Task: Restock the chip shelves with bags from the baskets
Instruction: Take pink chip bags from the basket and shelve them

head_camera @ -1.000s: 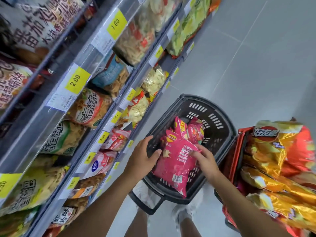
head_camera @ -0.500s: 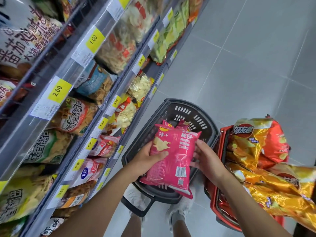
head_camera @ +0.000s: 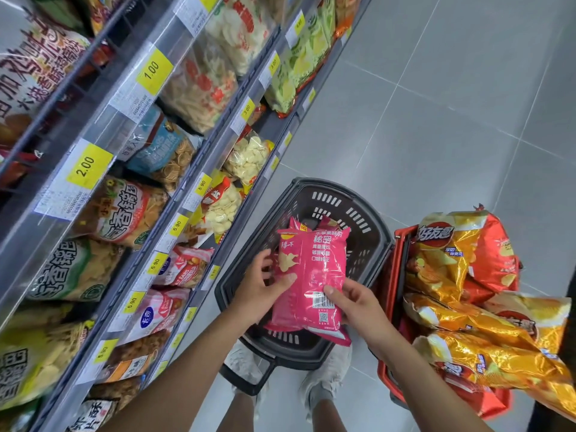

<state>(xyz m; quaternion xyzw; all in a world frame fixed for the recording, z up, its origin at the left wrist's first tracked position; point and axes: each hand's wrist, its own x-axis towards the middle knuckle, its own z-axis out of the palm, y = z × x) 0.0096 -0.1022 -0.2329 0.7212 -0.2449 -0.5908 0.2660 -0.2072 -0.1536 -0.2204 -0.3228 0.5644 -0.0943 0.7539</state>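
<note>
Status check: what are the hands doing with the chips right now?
Left hand, right hand both grip pink bags. Bags held above black basket, not yet shelved. Path to shelves looks open.

arms: both extended forward | left hand (head_camera: 265,288): grips pink bag (head_camera: 311,269) at left edge; thumb on front | right hand (head_camera: 352,302): grips its lower right; thumb on front

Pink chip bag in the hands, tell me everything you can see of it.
The pink chip bag is glossy, puffed plastic with crimped ends, white lettering, a chip picture, a barcode and a QR code. It is held over the black basket, printed face up. The left hand grips its left edge, thumb on top; the right hand pinches its lower right, thumb by the barcode. Edges of another pink bag show behind it.
</note>
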